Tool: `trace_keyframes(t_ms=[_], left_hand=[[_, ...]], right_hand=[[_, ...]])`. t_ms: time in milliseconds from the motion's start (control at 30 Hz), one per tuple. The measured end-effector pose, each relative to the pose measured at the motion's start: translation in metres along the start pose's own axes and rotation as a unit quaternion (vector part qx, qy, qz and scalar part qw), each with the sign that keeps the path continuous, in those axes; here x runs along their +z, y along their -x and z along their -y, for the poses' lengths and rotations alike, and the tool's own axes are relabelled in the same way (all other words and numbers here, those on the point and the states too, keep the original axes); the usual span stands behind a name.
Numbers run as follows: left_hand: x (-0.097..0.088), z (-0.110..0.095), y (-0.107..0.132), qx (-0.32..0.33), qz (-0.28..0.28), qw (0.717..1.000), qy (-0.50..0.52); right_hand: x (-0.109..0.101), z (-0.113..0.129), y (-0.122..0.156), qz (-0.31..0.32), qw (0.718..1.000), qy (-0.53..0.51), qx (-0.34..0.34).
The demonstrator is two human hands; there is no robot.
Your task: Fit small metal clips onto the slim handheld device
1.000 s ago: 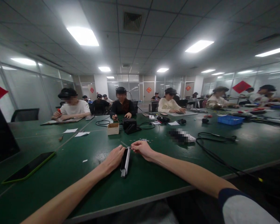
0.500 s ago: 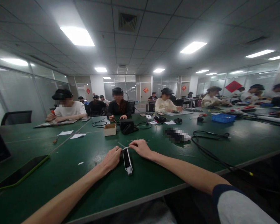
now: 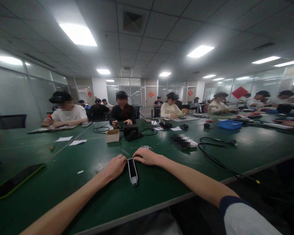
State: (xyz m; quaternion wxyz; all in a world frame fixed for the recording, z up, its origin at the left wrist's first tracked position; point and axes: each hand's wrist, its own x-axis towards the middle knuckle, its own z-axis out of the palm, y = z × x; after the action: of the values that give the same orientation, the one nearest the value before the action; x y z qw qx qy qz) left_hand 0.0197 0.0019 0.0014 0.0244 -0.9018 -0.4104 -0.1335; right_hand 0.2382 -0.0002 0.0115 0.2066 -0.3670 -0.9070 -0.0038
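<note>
A narrow device casing (image 3: pixel 132 170) lies on the green table in front of me, white around its rim and dark inside, with a pale tip at its near end. My left hand (image 3: pixel 115 166) is at its far left corner, with thumb and fingers closed against the edge. From the other side, the bent fingers of my right hand (image 3: pixel 147 157) press together at the far right corner. Both sets of fingertips are partly hidden, so any small part between them cannot be made out. Several small pale pieces (image 3: pixel 146 147) are scattered just beyond my right hand.
A cardboard box (image 3: pixel 112 136) and a black device (image 3: pixel 131 132) stand ahead. To the right are a blurred-out object (image 3: pixel 182 141), black cables (image 3: pixel 212 153) and a blue tray (image 3: pixel 229 124). A green-edged phone-like slab (image 3: pixel 17 181) lies left. Several people sit around the table.
My view has shifted slightly, moving the scene left. The right hand's fingers have come down lower at the casing's far end, and the white edge that stood off its right side now looks flush.
</note>
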Motion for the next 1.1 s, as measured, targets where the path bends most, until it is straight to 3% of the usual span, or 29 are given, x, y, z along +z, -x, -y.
trace_keyframes(t_ms=[67, 200, 300, 400, 567, 767, 1100], left_hand=[[-0.001, 0.000, 0.001, 0.006, -0.002, 1.000, 0.012], [-0.004, 0.000, 0.004, 0.017, -0.002, 0.999, 0.028], [-0.004, 0.000, 0.005, 0.026, -0.007, 0.999, 0.030], [-0.002, 0.000, 0.005, 0.035, -0.014, 0.999, 0.026], [-0.002, 0.000, 0.006, 0.041, -0.021, 0.999, 0.024], [-0.007, -0.005, 0.009, 0.034, -0.009, 0.999, 0.030], [-0.004, -0.005, 0.008, 0.032, -0.014, 0.999, 0.008]], right_hand=[[-0.009, -0.007, 0.001, 0.002, 0.997, 0.067, 0.030], [-0.021, -0.032, 0.009, 0.023, 0.963, 0.195, 0.185], [-0.024, -0.056, 0.018, 0.075, 0.946, 0.186, 0.253], [-0.025, -0.076, 0.024, 0.115, 0.951, 0.139, 0.250], [-0.026, -0.093, 0.027, 0.100, 0.968, 0.082, 0.214], [-0.029, -0.095, 0.028, 0.079, 0.965, 0.084, 0.235], [-0.023, -0.091, 0.027, 0.099, 0.963, 0.100, 0.229]])
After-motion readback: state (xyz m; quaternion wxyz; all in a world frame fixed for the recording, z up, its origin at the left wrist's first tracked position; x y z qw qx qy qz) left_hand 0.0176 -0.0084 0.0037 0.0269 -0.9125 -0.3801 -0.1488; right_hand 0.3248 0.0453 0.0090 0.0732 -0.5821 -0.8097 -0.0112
